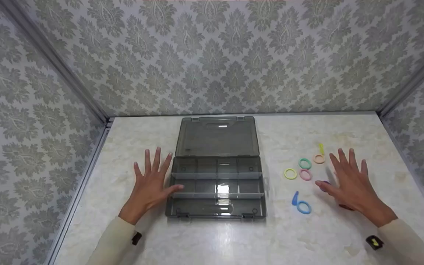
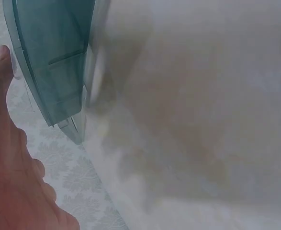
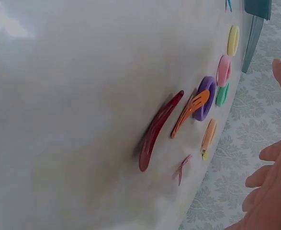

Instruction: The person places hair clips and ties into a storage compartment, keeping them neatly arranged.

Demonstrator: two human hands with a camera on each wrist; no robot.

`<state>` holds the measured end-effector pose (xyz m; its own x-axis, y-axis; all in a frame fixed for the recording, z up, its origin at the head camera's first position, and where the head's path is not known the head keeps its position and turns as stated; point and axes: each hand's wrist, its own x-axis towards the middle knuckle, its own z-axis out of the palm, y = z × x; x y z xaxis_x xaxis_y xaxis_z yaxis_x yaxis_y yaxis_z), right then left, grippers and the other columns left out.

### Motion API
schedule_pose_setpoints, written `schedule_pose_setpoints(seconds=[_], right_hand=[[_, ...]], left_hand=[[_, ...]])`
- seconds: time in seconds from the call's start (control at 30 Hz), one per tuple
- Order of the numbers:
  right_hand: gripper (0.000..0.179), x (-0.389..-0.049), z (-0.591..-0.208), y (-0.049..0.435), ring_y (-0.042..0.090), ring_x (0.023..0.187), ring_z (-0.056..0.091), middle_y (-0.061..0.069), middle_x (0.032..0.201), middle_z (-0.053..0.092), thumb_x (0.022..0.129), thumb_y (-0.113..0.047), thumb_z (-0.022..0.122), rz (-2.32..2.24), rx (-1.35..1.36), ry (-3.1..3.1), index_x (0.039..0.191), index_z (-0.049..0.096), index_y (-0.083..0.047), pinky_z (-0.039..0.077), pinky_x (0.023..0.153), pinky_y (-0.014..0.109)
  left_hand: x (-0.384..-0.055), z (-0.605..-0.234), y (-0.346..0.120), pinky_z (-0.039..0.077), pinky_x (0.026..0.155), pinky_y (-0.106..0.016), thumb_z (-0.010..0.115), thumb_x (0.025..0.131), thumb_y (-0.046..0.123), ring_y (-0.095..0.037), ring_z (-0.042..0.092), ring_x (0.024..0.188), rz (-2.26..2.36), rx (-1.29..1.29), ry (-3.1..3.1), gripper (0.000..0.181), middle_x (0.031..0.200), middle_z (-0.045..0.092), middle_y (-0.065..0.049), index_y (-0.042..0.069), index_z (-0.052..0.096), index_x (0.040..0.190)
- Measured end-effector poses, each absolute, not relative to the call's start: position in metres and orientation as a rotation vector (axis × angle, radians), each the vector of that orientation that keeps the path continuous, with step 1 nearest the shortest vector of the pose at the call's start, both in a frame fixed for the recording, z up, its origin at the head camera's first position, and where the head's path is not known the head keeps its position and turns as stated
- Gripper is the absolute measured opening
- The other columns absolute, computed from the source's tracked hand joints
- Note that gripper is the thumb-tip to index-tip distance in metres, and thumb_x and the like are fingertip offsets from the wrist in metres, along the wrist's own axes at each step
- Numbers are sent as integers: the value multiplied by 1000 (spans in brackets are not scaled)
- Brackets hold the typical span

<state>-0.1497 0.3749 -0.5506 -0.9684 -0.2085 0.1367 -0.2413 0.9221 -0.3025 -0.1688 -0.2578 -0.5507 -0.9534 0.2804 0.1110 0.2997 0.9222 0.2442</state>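
Note:
My left hand (image 1: 149, 189), fingers spread, hovers at the left side of a grey translucent plastic box (image 1: 215, 211), its thumb overlapping the box edge in the head view. The box lid (image 1: 217, 138) is folded back, and dividers split the inside into rows. On the right, my right hand (image 1: 353, 186) is spread above the table, holding nothing. Beneath it, the right wrist view shows a dark red hair clip (image 3: 155, 134), an orange hair clip (image 3: 190, 111), a purple hair tie (image 3: 212, 98) and a small pink clip (image 3: 182, 168).
Between box and right hand lie a yellow hair tie (image 1: 290, 179), a pink one (image 1: 305, 179), a green one (image 1: 304, 168) and a peach one (image 1: 319, 163) beside a yellow clip (image 1: 321, 149). Nearer are a blue clip (image 1: 295, 199) and blue tie (image 1: 304, 212). Patterned walls (image 1: 215, 55) enclose the table.

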Motion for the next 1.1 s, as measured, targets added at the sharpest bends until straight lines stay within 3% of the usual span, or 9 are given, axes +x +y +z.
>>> schedule_pose_setpoints(seconds=[0.23,0.47,0.67,0.83,1.0,1.1], right_hand=[[94,-150,-554,366,49,168,7,34,175,27,99,-48,80,582,386,-2881,164,41,7,9,131,75],[75,-152,-560,357,52,160,30,31,164,48,91,-30,90,699,444,-2711,152,58,1,28,119,80],[70,-154,-569,352,52,151,40,26,154,60,83,-21,95,746,499,-2614,144,66,-1,32,113,82],[68,-151,-573,346,49,146,45,24,147,65,83,-18,96,766,520,-2597,141,68,3,35,108,76],[61,-151,-579,339,51,132,51,26,134,67,81,-17,96,766,577,-2563,131,71,6,39,100,67],[58,-152,-582,337,49,126,52,26,131,67,80,-17,97,771,548,-2578,129,73,5,40,96,64]], left_hand=[[-163,-553,-254,5,125,-86,69,96,75,-51,-7,168,-499,-438,-3012,117,185,-3,-19,15,12,179],[-154,-552,-247,10,128,-81,76,97,65,-49,4,168,-663,-402,-2998,115,184,6,-22,10,15,178],[-143,-557,-245,11,128,-80,79,98,55,-49,10,168,-860,-398,-2943,112,183,12,-22,8,16,177],[-133,-562,-244,9,132,-73,79,99,55,-44,14,169,-1047,-362,-2909,110,183,17,-21,8,18,177],[-120,-565,-243,8,132,-75,79,99,55,-52,7,167,-1262,-199,-2952,110,184,14,-16,19,13,179],[-114,-567,-242,9,130,-77,78,101,53,-56,4,166,-1329,-145,-2958,108,184,16,-15,20,12,179]])
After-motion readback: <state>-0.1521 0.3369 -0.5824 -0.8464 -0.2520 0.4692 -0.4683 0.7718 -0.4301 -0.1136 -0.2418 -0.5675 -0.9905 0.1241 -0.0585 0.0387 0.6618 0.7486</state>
